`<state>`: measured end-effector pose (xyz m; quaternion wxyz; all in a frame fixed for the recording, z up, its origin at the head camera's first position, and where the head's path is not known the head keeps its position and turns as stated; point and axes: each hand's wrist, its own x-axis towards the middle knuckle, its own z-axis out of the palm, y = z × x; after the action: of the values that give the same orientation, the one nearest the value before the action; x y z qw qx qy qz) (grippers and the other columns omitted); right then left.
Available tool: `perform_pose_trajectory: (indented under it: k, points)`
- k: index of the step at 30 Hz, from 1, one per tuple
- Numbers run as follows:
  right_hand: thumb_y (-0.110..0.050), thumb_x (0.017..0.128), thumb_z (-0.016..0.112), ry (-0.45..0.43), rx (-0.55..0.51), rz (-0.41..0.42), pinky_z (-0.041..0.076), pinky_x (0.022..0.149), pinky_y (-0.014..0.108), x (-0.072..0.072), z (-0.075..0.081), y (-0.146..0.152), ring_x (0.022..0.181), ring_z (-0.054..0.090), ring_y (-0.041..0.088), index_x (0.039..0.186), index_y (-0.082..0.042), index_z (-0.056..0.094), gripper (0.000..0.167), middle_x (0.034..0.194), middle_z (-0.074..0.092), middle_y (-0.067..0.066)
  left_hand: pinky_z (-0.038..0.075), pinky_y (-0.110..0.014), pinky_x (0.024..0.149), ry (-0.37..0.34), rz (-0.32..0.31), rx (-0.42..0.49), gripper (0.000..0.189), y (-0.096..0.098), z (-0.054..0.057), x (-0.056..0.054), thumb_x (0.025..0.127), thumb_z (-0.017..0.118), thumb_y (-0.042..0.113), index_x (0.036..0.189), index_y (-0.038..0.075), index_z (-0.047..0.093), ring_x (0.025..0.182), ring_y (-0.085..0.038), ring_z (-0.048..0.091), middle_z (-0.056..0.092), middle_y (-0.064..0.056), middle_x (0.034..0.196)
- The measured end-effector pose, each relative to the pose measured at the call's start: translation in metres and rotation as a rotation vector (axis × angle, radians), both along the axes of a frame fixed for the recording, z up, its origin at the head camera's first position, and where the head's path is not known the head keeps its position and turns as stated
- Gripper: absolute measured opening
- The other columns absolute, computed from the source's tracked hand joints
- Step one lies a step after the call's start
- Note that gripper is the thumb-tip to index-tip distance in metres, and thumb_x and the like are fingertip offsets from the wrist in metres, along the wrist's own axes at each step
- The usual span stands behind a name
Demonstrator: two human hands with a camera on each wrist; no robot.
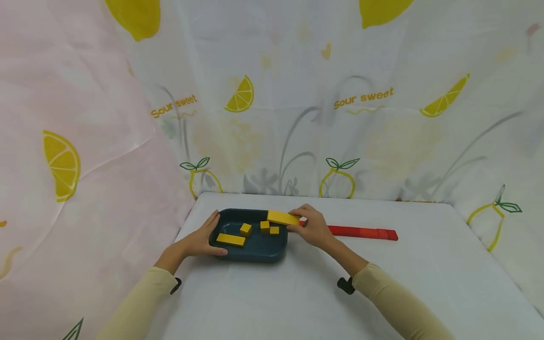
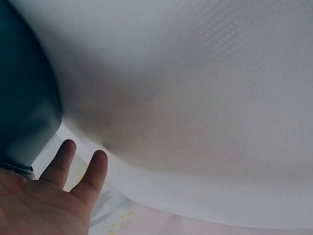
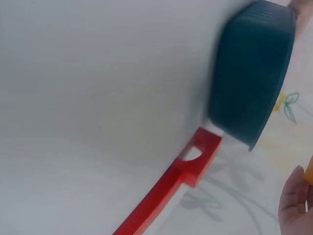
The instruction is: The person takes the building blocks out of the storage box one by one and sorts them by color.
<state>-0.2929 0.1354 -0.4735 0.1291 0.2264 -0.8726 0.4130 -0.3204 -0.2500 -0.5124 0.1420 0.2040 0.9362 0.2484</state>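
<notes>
In the head view, my right hand (image 1: 312,227) pinches the end of a long yellow block (image 1: 282,217) over the back right rim of a dark teal tray (image 1: 255,259). My left hand (image 1: 199,240) rests against the tray's left end, thumb along the front side and fingers toward the back corner. Its two visible fingers stand straight and spread in the left wrist view. Inside the tray lie another long yellow block (image 1: 231,240) and small yellow cubes (image 1: 245,229). In the right wrist view, only part of my right hand (image 3: 295,208) shows at the edge.
A line of red blocks (image 1: 361,232) lies on the white table (image 1: 272,302), right of the tray. One red block (image 3: 199,152) with a round cutout sits close to the tray. Lemon-printed cloth (image 1: 289,94) hangs behind and at the sides.
</notes>
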Motion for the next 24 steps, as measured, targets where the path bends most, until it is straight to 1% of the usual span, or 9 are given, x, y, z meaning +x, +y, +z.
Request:
perform_pose_trajectory:
  k: [3,5,8,10,13,16,18,24]
  points:
    - [-0.014,0.079,0.084,-0.011,-0.002,-0.008,0.057,0.071,0.022,0.007,-0.005,0.013,0.090,0.059,0.016,0.110,-0.011,0.074,0.033,0.101,0.065,0.002,0.021,-0.063,0.117,0.006,0.009,0.001,0.129,-0.002,-0.001,0.001,0.073,0.078,0.062,0.159,0.007,-0.001,0.153,-0.040,0.007,-0.011,-0.013,0.167]
    - [-0.015,0.079,0.084,-0.025,0.023,-0.026,0.057,0.072,0.021,0.012,-0.009,0.019,0.089,0.058,0.015,0.110,-0.013,0.074,0.032,0.101,0.065,0.000,0.022,-0.062,0.118,0.003,0.018,0.002,0.129,-0.002,-0.001,0.002,0.073,0.078,0.062,0.159,0.007,-0.001,0.153,-0.039,0.007,-0.011,-0.012,0.167]
    - [-0.015,0.079,0.084,-0.059,0.053,-0.061,0.056,0.073,0.019,0.019,-0.015,0.026,0.089,0.059,0.013,0.110,-0.014,0.074,0.033,0.102,0.065,-0.001,0.022,-0.063,0.117,-0.003,0.015,0.012,0.129,-0.004,0.000,0.003,0.073,0.078,0.062,0.159,0.007,-0.002,0.152,-0.040,0.008,-0.011,-0.013,0.167]
    - [-0.016,0.079,0.084,-0.081,0.057,-0.079,0.056,0.073,0.019,0.024,-0.018,0.030,0.089,0.059,0.013,0.110,-0.014,0.074,0.033,0.102,0.066,0.000,0.022,-0.063,0.117,-0.005,0.011,0.017,0.129,-0.004,0.000,0.002,0.074,0.077,0.062,0.159,0.007,-0.003,0.152,-0.041,0.008,-0.012,-0.013,0.167]
    - [-0.016,0.079,0.084,-0.102,0.056,-0.081,0.056,0.072,0.020,0.029,-0.021,0.035,0.089,0.059,0.015,0.110,-0.013,0.074,0.033,0.103,0.066,0.001,0.022,-0.063,0.117,0.002,0.011,0.021,0.128,-0.005,0.000,0.001,0.074,0.077,0.062,0.159,0.007,-0.003,0.152,-0.040,0.008,-0.012,-0.012,0.167]
    - [-0.017,0.078,0.084,-0.117,0.061,-0.077,0.058,0.073,0.024,0.032,-0.023,0.041,0.091,0.060,0.016,0.111,-0.013,0.074,0.035,0.104,0.067,0.001,0.021,-0.063,0.117,0.009,0.014,0.031,0.129,-0.005,0.000,-0.001,0.074,0.077,0.062,0.159,0.008,-0.002,0.153,-0.039,0.007,-0.012,-0.011,0.167]
    - [-0.017,0.079,0.084,-0.143,0.054,-0.078,0.058,0.074,0.025,0.032,-0.025,0.045,0.092,0.061,0.016,0.112,-0.014,0.074,0.035,0.103,0.067,0.000,0.021,-0.063,0.118,0.015,0.018,0.042,0.129,-0.005,-0.001,-0.002,0.073,0.078,0.061,0.159,0.009,-0.002,0.153,-0.038,0.006,-0.011,-0.010,0.167]
    - [-0.019,0.080,0.083,-0.232,0.062,-0.074,0.056,0.075,0.021,0.029,-0.037,0.054,0.096,0.061,0.016,0.113,-0.015,0.073,0.034,0.103,0.068,-0.002,0.021,-0.065,0.116,0.012,0.025,0.049,0.129,-0.005,-0.006,-0.002,0.073,0.078,0.061,0.159,0.007,-0.002,0.152,-0.041,0.007,-0.011,-0.013,0.167]
